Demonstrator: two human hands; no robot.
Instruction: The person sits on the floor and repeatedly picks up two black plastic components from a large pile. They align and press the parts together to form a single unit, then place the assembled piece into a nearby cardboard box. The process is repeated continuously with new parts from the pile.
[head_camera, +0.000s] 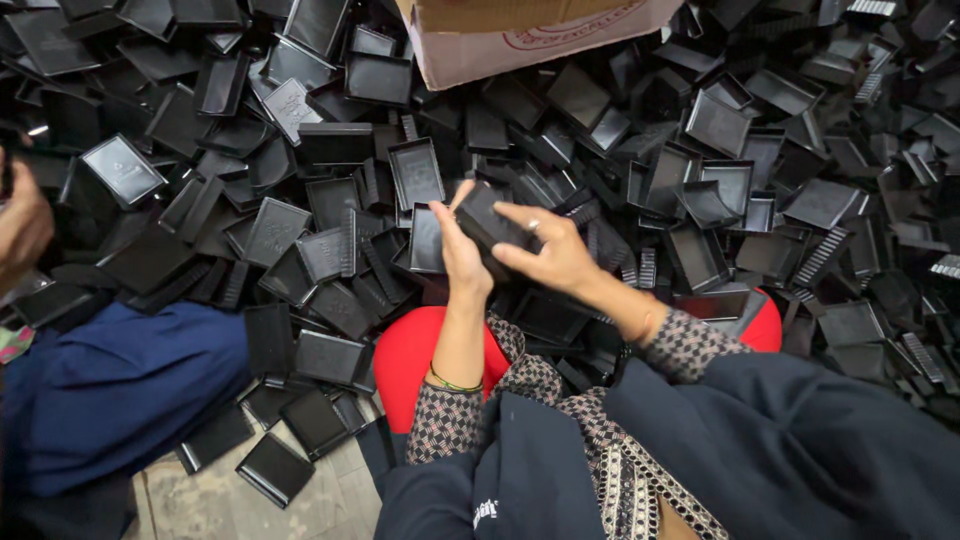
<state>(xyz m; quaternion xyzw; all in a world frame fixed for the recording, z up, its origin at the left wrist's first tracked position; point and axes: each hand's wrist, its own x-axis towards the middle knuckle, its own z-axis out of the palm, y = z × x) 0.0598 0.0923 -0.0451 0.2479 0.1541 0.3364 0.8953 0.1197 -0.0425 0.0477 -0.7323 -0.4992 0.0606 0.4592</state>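
Both hands are working at the centre of the view, above a heap of black plastic trays (330, 200). The left hand (462, 255) is cupping the near side of a small black tray (490, 222), fingers closed against it. The right hand (555, 250) is gripping the same tray from the other side, thumb below and fingers curled over its top edge; a ring is showing on one finger. The tray is being held tilted, just above the pile.

The tray's underside is hidden by the palms, so whether it is one piece or two stacked cannot be told. A cardboard box (530, 30) is cut off at the top edge. Another person's hand (20, 225) is partly out of view at the left edge.

The trays are shallow, rectangular, matte, with raised rims. A red rounded object (420, 350) is lying beneath the forearms.
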